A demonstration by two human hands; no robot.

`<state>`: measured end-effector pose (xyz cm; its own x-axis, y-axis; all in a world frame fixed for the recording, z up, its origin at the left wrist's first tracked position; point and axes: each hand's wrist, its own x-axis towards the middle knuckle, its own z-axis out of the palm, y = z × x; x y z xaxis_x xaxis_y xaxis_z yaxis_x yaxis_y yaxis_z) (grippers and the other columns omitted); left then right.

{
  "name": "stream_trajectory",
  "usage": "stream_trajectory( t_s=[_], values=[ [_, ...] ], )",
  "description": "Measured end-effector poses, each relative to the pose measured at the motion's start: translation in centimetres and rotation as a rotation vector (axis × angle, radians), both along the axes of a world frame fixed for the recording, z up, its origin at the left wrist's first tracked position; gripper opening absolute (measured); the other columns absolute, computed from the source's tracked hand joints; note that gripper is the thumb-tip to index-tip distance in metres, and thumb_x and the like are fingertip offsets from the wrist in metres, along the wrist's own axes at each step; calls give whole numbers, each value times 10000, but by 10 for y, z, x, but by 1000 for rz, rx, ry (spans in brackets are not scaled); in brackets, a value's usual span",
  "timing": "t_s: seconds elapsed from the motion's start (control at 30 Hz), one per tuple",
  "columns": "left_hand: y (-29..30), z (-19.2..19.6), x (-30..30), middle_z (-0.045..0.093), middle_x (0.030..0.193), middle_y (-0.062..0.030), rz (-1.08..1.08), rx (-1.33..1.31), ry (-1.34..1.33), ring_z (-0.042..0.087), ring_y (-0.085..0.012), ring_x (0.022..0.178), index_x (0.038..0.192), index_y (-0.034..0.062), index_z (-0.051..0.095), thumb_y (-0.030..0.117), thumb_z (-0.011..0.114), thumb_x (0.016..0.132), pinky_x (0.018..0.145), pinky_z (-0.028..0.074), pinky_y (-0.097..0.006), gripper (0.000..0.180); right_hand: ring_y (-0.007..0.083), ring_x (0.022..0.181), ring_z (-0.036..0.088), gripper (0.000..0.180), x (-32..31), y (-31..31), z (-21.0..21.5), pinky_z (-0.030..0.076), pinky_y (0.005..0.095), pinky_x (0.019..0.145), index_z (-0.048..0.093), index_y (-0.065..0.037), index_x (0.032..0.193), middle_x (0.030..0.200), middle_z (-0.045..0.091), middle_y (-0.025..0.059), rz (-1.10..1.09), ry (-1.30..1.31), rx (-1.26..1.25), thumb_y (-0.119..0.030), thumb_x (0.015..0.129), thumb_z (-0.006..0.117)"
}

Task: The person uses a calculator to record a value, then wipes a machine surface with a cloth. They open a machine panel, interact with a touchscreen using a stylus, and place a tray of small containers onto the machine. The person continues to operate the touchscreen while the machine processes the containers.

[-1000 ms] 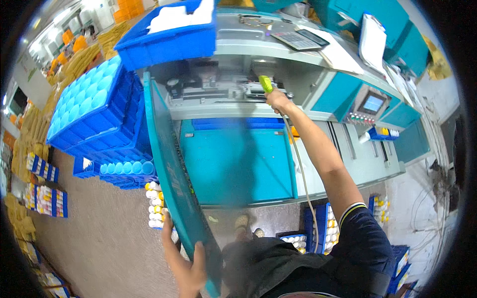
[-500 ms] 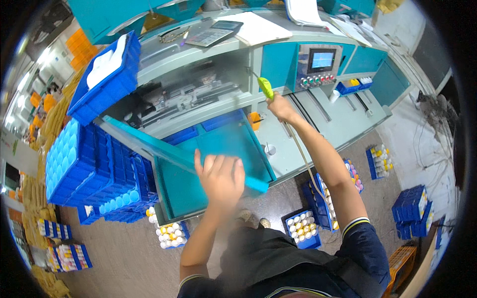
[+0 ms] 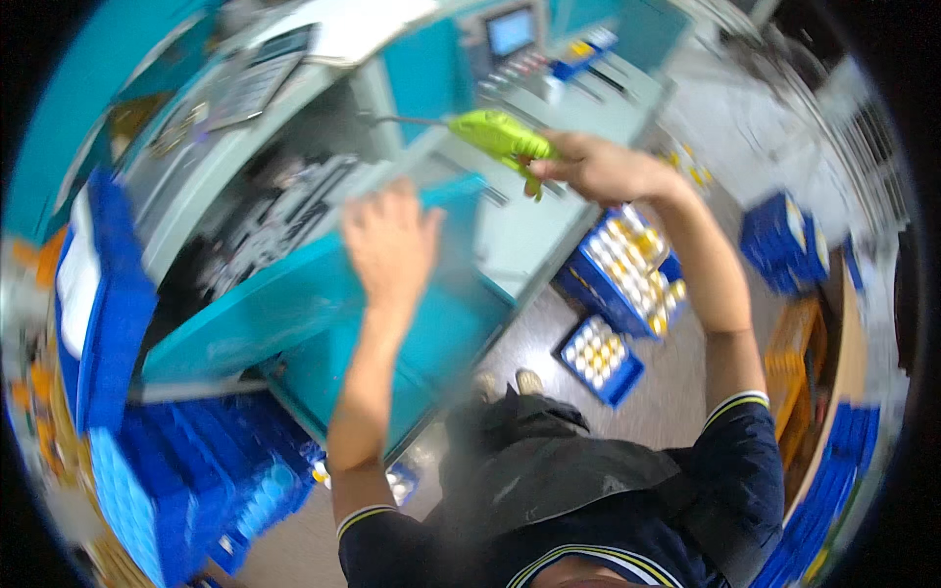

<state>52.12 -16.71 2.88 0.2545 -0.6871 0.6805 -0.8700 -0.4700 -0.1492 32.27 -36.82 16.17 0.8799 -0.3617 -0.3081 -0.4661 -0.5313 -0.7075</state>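
A lime-green air blow gun (image 3: 498,135) with a thin dark nozzle is in my right hand (image 3: 608,169), fingers wrapped round its grip. The nozzle points left, toward the machine opening (image 3: 284,191). My left hand (image 3: 390,240) lies against a long teal hinged panel (image 3: 265,304), its fingers stretched up toward the panel's upper edge. Behind the panel, metal parts inside the machine show blurred. Below it is a teal tray (image 3: 421,343), partly covered by my left forearm.
A control box with a lit screen (image 3: 511,32) is at the top. Blue crates (image 3: 186,461) stand stacked at left, beside a blue bin (image 3: 113,304). Crates of white and yellow caps (image 3: 595,358) sit on the floor at right, near an orange crate (image 3: 796,363).
The teal panel has swung up, and its broad face now shows against the opening. My left hand rose with it. The view turned, and the blow gun now lies nearly level.
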Motion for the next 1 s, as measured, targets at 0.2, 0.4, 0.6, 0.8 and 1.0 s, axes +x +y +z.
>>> stream_trajectory(
  t_s=[0.2, 0.4, 0.6, 0.8, 1.0],
  values=[
    [-64, -23, 103, 160, 1726, -2, 153, 116, -291, 145, -266, 1589, 1635, 220, 262, 517, 564, 981, 1150, 61, -742, 779, 293, 1033, 664, 571, -168, 55, 73, 516, 390, 901, 459, 0, 1498, 1099, 694, 244, -376, 144, -630, -319, 1045, 597],
    [-69, -32, 161, 67, 1739, 50, 550, 702, -461, 47, -193, 1601, 1656, 245, 177, 502, 548, 1002, 1226, 29, -640, 795, 257, 845, 696, 538, -335, 125, 97, 566, 385, 765, 490, -23, 1475, 1030, 718, 186, -734, 558, -764, -284, 1024, 621],
    [-106, -110, 131, 495, 1531, -164, 519, 512, 17, 586, -409, 1265, 1340, 81, 631, 548, 624, 931, 1094, 326, -703, 621, 264, 776, 668, 378, -487, 211, 82, 533, 436, 716, 570, -51, 1356, 908, 677, 158, -1072, 593, -945, -184, 1007, 634],
    [-82, -258, -220, 715, 1080, -260, -694, 1014, 648, 694, -391, 990, 1289, -38, 630, 271, 663, 923, 866, 551, -469, 480, 218, 711, 662, 326, -595, 295, -8, 537, 379, 603, 509, -73, 1320, 1089, 705, 112, -1437, 207, -802, -253, 1054, 565],
    [96, -187, -636, 276, 1644, -248, -1871, 1808, 1283, 242, -344, 1545, 1591, -7, 267, 404, 824, 842, 1248, 232, -425, 1019, 52, 609, 529, 342, -674, 371, -121, 446, 187, 432, 412, -43, 1371, 1263, 627, 196, -1911, -1594, -92, -269, 1113, 427]
  ],
)
